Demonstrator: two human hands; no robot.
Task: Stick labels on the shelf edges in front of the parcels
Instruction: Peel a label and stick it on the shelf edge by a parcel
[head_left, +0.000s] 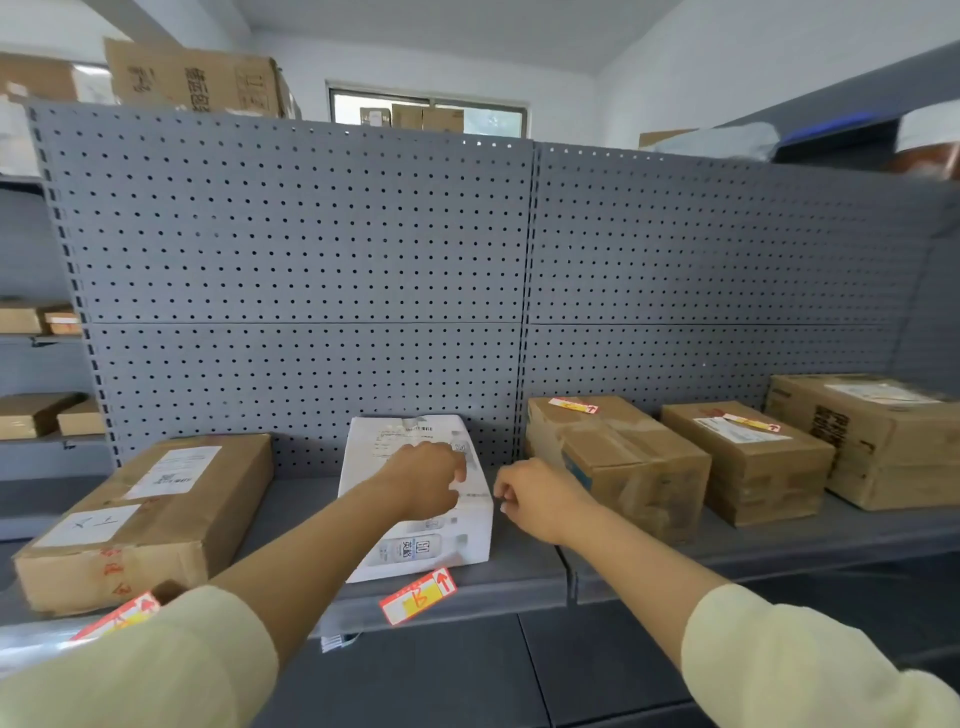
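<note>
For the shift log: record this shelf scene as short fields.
setting: grey shelf with pegboard back
parcels: left carton, white parcel, three cartons at right
edge labels: one under white parcel, one under left carton
labels lying on cartons: two at right
left hand: resting on white parcel
right hand: curled beside white parcel, contents unclear

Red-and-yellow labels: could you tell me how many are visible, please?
4: shelf-edge label before the white parcel; edge label at left, partly hidden by a sleeve; top label; top label.
</note>
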